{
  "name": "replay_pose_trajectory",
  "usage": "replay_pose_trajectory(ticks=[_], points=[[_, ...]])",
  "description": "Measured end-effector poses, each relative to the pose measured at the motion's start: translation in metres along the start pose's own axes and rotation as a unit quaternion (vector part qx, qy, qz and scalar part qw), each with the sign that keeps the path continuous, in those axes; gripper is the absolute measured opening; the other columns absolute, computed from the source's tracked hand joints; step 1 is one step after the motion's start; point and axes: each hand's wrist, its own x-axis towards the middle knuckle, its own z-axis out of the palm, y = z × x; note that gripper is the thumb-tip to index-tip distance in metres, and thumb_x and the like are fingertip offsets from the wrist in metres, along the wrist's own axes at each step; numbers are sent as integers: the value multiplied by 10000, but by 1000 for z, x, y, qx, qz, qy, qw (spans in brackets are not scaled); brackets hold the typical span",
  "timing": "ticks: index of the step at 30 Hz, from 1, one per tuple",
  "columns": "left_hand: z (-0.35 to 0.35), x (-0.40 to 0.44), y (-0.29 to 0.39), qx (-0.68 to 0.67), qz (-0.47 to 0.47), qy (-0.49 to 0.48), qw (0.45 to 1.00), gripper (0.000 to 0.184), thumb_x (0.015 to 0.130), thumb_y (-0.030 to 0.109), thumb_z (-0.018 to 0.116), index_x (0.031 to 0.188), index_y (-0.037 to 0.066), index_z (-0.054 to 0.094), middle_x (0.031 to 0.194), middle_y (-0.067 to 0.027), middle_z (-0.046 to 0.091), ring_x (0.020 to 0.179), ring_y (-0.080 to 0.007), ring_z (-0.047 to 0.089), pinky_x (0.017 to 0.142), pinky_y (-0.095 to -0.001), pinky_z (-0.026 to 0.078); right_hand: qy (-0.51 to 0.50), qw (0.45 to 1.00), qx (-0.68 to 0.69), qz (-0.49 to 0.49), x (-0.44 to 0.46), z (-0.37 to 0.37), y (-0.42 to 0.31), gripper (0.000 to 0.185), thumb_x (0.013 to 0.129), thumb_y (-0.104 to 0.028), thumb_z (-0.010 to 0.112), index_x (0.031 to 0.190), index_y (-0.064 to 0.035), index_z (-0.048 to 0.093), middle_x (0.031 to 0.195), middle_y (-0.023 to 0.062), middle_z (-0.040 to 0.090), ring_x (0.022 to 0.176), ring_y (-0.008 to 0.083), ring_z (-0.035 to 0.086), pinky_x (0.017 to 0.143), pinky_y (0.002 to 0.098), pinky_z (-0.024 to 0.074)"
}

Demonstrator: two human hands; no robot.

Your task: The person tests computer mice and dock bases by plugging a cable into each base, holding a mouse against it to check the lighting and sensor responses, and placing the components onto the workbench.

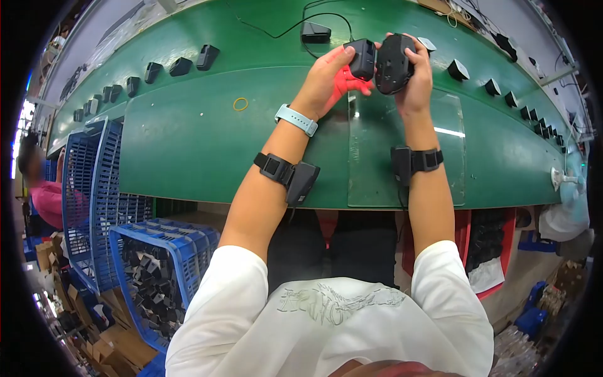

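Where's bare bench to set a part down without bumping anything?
Widest: the green tabletop left of the left forearm, between the yellow band and the near edge. Next: the clear sheet between both forearms. Crowded: the far strip, black units along both sides, another beyond the left hand.

- No text, label, brand, number or sign can be read with certainty.
- White shirt (352,333), below the grip and nearest the body: a line-drawn print (339,303) across the chest, with letter-like strokes in its middle that are too faint and distorted to read.
- Dark rounded device (393,65), in the right hand (417,78): small pale specks on its face, too small to tell as lettering.
- Black boxy device (361,60), in the left hand (333,78): any marking is too small to read.
- White sheet (487,275), below and to the right of the grip: any print is unreadable.
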Motion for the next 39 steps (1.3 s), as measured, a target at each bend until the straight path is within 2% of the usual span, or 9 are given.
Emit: replay_pose_trajectory(ticks=[5, 8, 11, 14, 21, 26, 29, 34, 39], points=[[-1, -3, -2, -78, -36, -39, 996, 488, 1096, 334, 363, 1302, -78, 523, 1031, -231, 680, 760, -306, 688, 641, -374, 581, -10, 998, 57, -13, -9, 8, -2, 421, 945, -165, 466, 1330, -10, 398, 1273, 234, 585, 1107, 362, 667, 868, 415, 587], [-1, -3, -2, -65, -35, -57, 996, 480, 1088, 357, 399, 1293, -55, 537, 1047, -191, 684, 800, -256, 676, 628, -338, 551, -5, 999, 31, -6, -12, 9, -3, 433, 953, -222, 438, 1343, -37, 409, 1338, 242, 552, 1186, 415, 616, 1015, 496, 515], [5, -2, -3, -27, 16, 28, 999, 380, 1015, 262, 614, 1228, -45, 543, 982, -151, 693, 718, -181, 675, 589, -277, 540, 4, 999, 42, -24, -9, 9, 1, 433, 945, -207, 449, 1335, -24, 408, 1316, 238, 557, 1183, 417, 616, 1009, 485, 522], [14, -4, -6, 135, 69, 66, 986, 489, 835, 123, 839, 1211, 0, 550, 885, -64, 687, 662, -109, 648, 557, -217, 466, 12, 996, -19, -84, -10, 9, 1, 440, 932, -184, 460, 1331, -8, 401, 1265, 218, 562, 1171, 380, 627, 999, 454, 533], [14, -4, -13, 157, 110, 67, 979, 497, 840, 132, 838, 1223, 8, 547, 902, -60, 675, 709, -115, 657, 565, -225, 467, 14, 984, -112, -134, -10, 4, 8, 480, 899, -120, 492, 1351, -4, 381, 1254, 185, 534, 1154, 288, 622, 971, 387, 541], [4, -6, -17, 63, -32, 6, 998, 691, 898, 128, 779, 1439, -41, 383, 1003, -82, 679, 864, -147, 680, 780, -268, 538, -31, 933, -223, -282, -16, 11, -2, 736, 776, 38, 657, 1412, -31, 293, 1336, 223, 527, 1174, 282, 575, 1011, 382, 499], [-16, 2, -24, 65, -33, -60, 996, 781, 921, 137, 756, 1505, -60, 276, 1098, -91, 679, 965, -163, 674, 879, -293, 535, -85, 905, -277, -313, -25, 19, -11, 788, 750, 36, 716, 1408, -33, 290, 1327, 223, 546, 1178, 277, 574, 1028, 386, 489], [-3, -6, -7, 76, -50, -98, 991, 677, 905, 173, 777, 1446, -24, 422, 1294, -126, 640, 1130, -184, 649, 983, -342, 534, -89, 889, -293, -340, -29, 26, -14, 759, 700, -27, 783, 1345, -15, 384, 1205, 204, 637, 1096, 286, 663, 956, 377, 546], [-2, -6, -10, 81, -54, -97, 990, 641, 916, 163, 763, 1434, -23, 434, 1294, -124, 639, 1142, -185, 644, 991, -345, 528, -83, 905, -300, -290, -32, 27, -20, 767, 724, 17, 770, 1371, -19, 360, 1284, 209, 594, 1131, 250, 633, 981, 358, 537]])
